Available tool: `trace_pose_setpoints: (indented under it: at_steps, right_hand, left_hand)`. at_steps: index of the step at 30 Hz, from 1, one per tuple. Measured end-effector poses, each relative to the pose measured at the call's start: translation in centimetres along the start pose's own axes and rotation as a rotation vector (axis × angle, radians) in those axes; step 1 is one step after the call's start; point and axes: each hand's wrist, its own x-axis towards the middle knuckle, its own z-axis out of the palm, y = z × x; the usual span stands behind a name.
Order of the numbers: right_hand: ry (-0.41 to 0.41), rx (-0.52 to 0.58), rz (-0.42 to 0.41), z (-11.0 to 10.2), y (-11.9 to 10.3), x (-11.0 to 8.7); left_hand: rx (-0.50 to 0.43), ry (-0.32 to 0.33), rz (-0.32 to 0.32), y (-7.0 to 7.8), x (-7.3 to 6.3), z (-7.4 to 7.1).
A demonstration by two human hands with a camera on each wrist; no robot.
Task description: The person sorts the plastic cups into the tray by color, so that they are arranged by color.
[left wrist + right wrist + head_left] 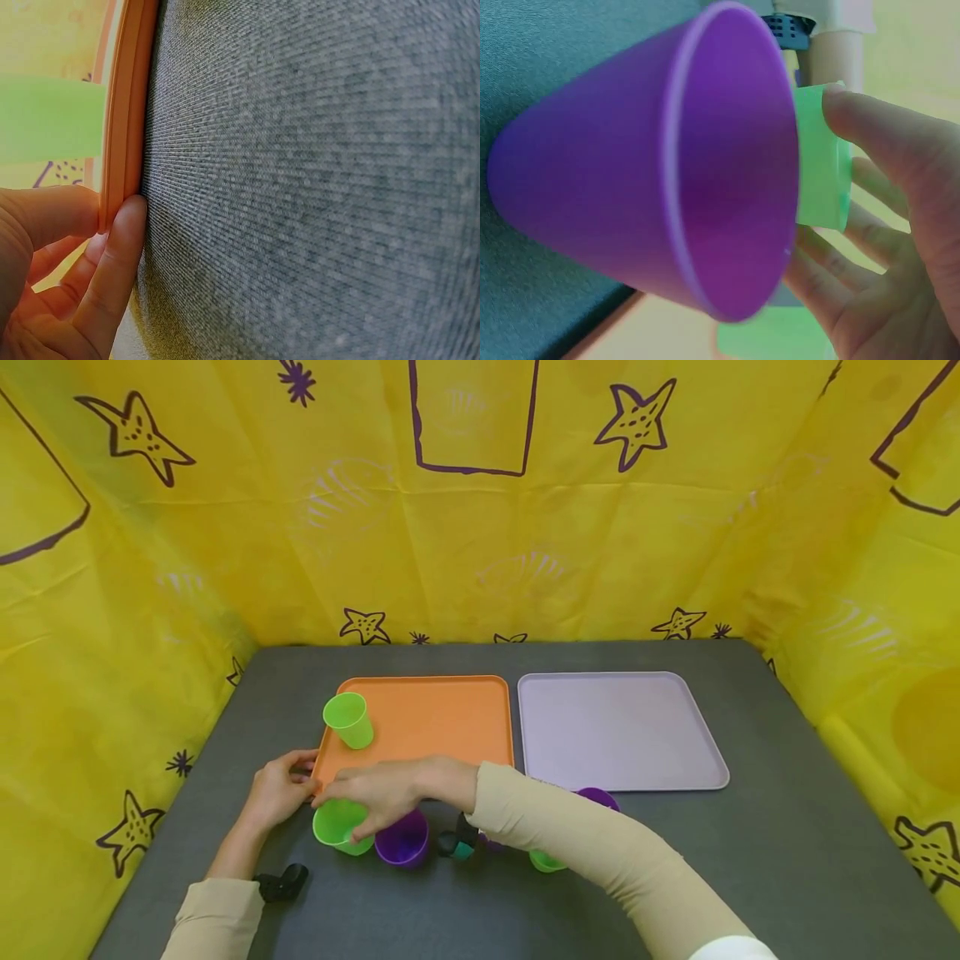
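Note:
At the left edge of the orange tray (442,718), my left hand (279,789) pinches the rim; the left wrist view shows thumb (64,214) and fingers on either side of it. My right hand (386,789) reaches across to the leftmost green cup (335,827) in front of the tray. In the right wrist view its thumb touches that green cup's (821,157) rim and the fingers curve round the other side. Just right of it stands a purple cup (402,839), large in the right wrist view. Another green cup (351,721) stands on the orange tray's left part.
A pale lilac tray (622,731) lies right of the orange one. Under the right sleeve (577,835), another purple cup (597,797) and green cup (546,861) are partly hidden. Yellow patterned cloth (480,552) surrounds the dark table (375,918).

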Motion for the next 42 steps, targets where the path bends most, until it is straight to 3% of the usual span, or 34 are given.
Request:
trace_pose_setpoints:
  at_steps: [7, 14, 21, 42]
  right_hand:
    - [0.045, 0.075, 0.006, -1.3, 0.8, -1.1]
    - [0.099, 0.078, 0.036, -2.7, 2.0, -2.4]
    - [0.150, 0.143, 0.065, -3.7, 3.5, -3.6]
    - [0.194, 0.195, 0.259, -3.3, 8.0, -5.1]
  left_hand:
    - [-0.074, -0.018, -0.007, 0.1, 0.0, 0.0]
    - [-0.035, -0.007, -0.008, 0.0, 0.0, 0.1]
    - [-0.064, -0.015, -0.024, 0.0, 0.1, 0.2]
    - [-0.087, -0.036, -0.051, -0.1, 0.1, 0.1]
